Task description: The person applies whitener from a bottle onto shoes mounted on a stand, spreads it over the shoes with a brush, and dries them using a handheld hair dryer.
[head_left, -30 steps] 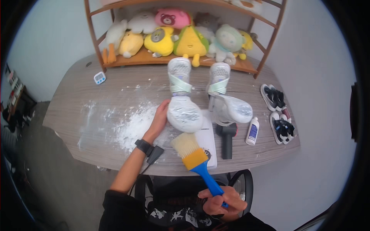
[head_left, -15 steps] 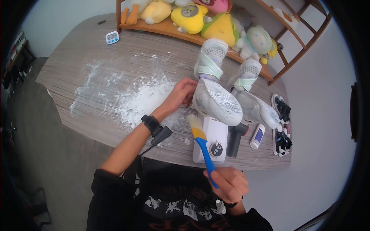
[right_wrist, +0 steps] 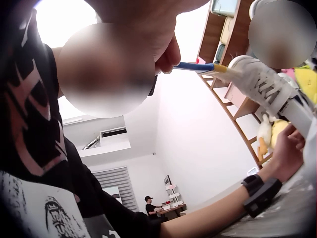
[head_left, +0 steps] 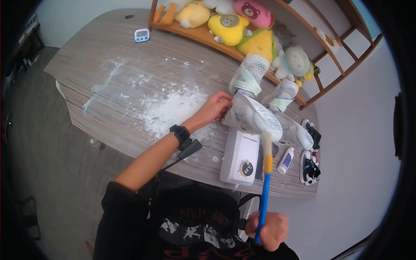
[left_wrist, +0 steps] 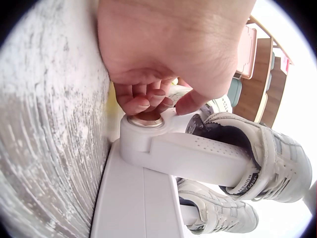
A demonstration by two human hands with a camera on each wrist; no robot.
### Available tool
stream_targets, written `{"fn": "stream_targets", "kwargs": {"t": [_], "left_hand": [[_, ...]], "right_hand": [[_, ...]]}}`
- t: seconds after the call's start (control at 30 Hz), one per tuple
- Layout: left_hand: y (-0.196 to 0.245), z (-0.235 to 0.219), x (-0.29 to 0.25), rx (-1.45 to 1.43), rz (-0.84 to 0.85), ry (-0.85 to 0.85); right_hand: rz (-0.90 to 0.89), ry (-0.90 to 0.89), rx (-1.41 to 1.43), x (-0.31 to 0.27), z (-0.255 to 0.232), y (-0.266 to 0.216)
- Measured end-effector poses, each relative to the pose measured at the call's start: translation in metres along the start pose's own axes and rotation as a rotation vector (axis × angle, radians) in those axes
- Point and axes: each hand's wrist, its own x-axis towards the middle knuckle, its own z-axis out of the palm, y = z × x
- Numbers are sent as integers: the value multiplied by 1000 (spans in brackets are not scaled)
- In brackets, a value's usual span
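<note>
Under a white plastic box-shaped shoe dryer [head_left: 240, 149], a broad grey wood-grain table [head_left: 125, 138], strewn with white powder [head_left: 173, 110] left of the dryer. Behind the dryer, a brown wooden shelf [head_left: 208, 41] of plush toys [head_left: 227, 30], cut off at the top of the head view. Over the dryer's far end, two white lace-up sneakers [head_left: 262, 121], partly covering it. Just right of the dryer, a dark grey object [head_left: 259, 169], mostly hidden and hard to make out. In front of the sneakers, a flat brush [head_left: 265, 190] with blue handle, yellow band and pale bristles, edge-on from above, clamped in the curled right hand [head_left: 271, 229]. Well apart from it, at the dryer's left side, the left hand [head_left: 213, 110], bent fingers half hidden. Only in the right wrist view, partly blurred: bristles against a sneaker toe. Only from the head: a black dial [head_left: 246, 169] reading 48°C. Only in the left wrist view: fingertips over a metal-rimmed cap [left_wrist: 148, 123] on the dryer, grip or mere touch impossible to tell.
</note>
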Motion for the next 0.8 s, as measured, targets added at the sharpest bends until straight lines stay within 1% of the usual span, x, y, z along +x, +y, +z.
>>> {"fn": "stream_targets", "kwargs": {"t": [0.03,0.07,0.13,0.17,0.2,0.27,0.3,0.33,0.4,0.43,0.47,0.53,0.67,0.73,0.77,0.8], "left_hand": [[1,-1,-2,2,10,1],[2,1,-2,16,9,13],[1,4,0,19,2,16],[0,3,1,12,-3,10],[0,1,1,8,-9,7],[-3,0,2,-1,-8,10],[-4,0,2,-8,-5,9],[-7,-1,4,-11,-5,14],[-14,-3,8,49,53,35],[-14,-3,8,45,51,39],[-14,-3,8,48,71,32],[-11,-2,5,46,91,26],[-1,1,-2,19,15,6],[0,0,0,15,-3,-2],[-2,-1,1,4,-8,-4],[-3,-1,1,-5,-15,-7]], "right_hand": [[-32,96,91,-2,7,-3],[-28,86,144,2,13,-10],[5,-73,499,28,15,-12],[65,-11,203,9,27,-23],[63,-12,202,11,29,-19],[125,-227,370,19,36,-7],[173,-234,354,21,46,-3],[173,-238,359,23,55,0],[230,-154,221,27,73,5],[244,-76,239,22,85,9],[245,-81,242,23,90,11],[242,-5,194,24,97,13],[263,-36,151,28,82,11],[187,23,158,28,74,9],[176,61,158,28,72,7],[177,63,155,26,69,4]]}}
